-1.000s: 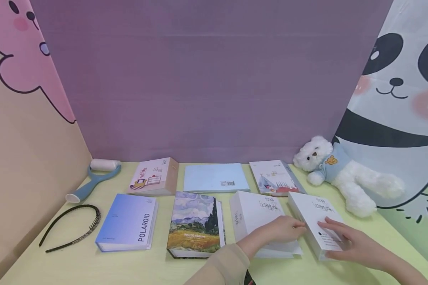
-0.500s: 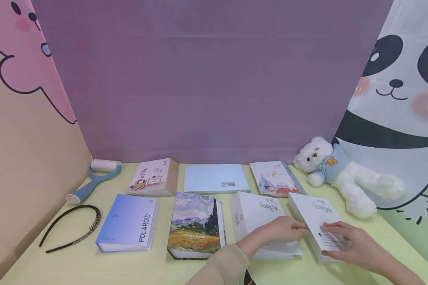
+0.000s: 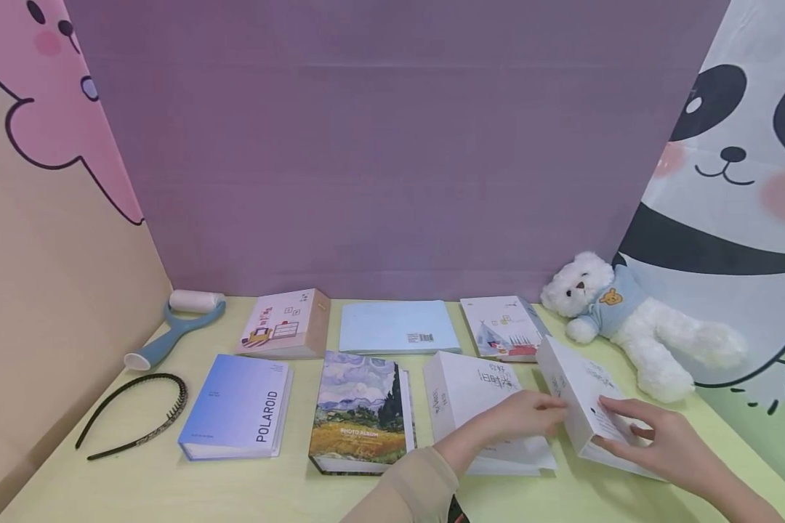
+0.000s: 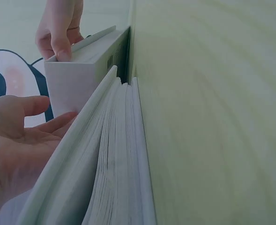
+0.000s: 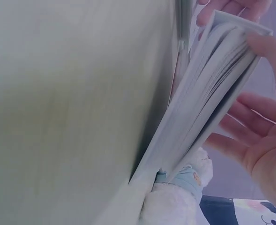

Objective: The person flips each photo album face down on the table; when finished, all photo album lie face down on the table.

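The white photo album [image 3: 577, 370] at the right of the front row leans, its spine side raised and its far long edge low by the table. My right hand [image 3: 670, 443] holds it, thumb at the spine-side bottom corner and fingers over the cover. In the right wrist view, page edges of this photo album [image 5: 208, 79] face the camera. My left hand [image 3: 513, 421] reaches over a second white photo album [image 3: 467, 388], which lies flat, and its fingertips are at the raised spine. In the left wrist view the left hand [image 4: 20, 145] has loosely extended fingers.
To the left lie a painted-cover photo album [image 3: 360, 414], a blue Polaroid album [image 3: 235, 407], a headband [image 3: 183, 396] and a lint roller [image 3: 170, 338]. Behind are a pink album [image 3: 278, 323], a pale blue one [image 3: 392, 323] and a tent-print one [image 3: 504, 327]. A white teddy bear [image 3: 654, 327] lies at right.
The right-hand white album was flat on the table; its spine side has since come up and it tilts to the right. Both hands have stayed at it, the right hand shifting slightly.
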`<action>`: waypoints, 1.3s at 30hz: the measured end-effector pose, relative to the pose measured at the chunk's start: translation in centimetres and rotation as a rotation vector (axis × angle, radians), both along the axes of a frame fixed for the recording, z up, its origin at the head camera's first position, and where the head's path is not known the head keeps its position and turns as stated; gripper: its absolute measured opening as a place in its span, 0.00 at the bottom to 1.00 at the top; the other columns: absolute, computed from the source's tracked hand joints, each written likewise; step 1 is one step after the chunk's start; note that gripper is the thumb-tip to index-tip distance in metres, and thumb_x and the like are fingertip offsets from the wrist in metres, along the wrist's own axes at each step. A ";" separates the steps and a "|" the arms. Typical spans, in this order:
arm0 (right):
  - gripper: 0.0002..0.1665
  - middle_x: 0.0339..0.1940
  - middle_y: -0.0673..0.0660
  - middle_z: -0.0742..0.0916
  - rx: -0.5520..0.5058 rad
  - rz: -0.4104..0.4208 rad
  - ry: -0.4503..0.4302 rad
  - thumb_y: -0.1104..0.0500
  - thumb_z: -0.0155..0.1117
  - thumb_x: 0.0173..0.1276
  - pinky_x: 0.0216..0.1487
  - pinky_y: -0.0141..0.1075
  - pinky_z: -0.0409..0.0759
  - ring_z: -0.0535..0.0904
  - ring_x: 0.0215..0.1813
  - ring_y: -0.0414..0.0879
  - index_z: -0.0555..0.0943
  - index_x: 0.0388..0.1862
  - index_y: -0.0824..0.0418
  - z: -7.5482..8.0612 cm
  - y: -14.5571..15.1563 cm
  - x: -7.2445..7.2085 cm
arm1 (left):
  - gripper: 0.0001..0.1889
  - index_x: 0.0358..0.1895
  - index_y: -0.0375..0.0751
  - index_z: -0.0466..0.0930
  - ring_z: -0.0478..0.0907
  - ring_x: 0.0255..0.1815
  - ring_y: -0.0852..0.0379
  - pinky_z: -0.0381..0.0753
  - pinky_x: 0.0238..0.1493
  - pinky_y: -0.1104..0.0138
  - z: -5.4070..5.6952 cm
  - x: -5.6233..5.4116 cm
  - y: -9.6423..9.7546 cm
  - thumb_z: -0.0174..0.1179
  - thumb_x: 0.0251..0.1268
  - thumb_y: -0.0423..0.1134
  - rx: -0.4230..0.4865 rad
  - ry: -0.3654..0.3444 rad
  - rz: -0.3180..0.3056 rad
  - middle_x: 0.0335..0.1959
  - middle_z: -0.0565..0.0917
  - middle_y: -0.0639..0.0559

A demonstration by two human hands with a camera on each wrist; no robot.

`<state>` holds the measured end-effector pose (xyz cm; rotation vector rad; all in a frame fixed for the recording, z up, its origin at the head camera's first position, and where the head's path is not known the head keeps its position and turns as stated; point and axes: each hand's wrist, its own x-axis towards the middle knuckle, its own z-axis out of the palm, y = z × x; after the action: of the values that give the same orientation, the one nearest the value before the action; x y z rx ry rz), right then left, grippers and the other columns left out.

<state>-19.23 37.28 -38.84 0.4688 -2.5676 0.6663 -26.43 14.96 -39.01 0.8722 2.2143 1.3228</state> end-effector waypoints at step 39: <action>0.32 0.57 0.22 0.62 -0.348 0.146 -0.325 0.64 0.37 0.77 0.38 0.30 0.81 0.73 0.48 0.23 0.45 0.77 0.55 2.1 0.8 -0.1 | 0.24 0.70 0.56 0.61 0.65 0.66 0.68 0.66 0.64 0.75 1.7 2.0 0.7 0.45 0.73 0.49 0.289 0.203 0.093 0.70 0.62 0.63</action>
<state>-19.32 38.04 -36.76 0.4635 -2.6437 1.3087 -24.44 15.66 -37.33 1.0584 2.2724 1.6977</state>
